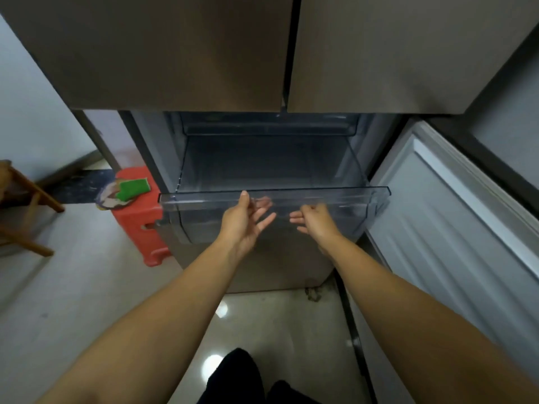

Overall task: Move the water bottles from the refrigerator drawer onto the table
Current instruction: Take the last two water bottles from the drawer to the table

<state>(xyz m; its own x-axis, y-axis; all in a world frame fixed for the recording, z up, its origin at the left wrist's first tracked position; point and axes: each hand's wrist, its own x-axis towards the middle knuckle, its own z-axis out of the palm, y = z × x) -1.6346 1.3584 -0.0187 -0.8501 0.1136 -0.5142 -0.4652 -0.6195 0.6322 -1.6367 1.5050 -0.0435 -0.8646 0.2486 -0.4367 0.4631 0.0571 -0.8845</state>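
The clear plastic refrigerator drawer (350,193) is pulled out below the closed upper doors. I see no water bottles inside it. My left hand (245,221) is in front of the drawer's front wall, fingers spread and relaxed, thumb up near the rim. My right hand (313,221) is beside it, fingers loosely extended toward the left, holding nothing. Whether either hand touches the drawer front is unclear.
The lower right refrigerator door (455,217) stands open to my right. A red plastic stool (140,225) with a green item (132,188) on it is left of the fridge. A wooden chair (23,205) is at far left. The tiled floor (262,322) lies below.
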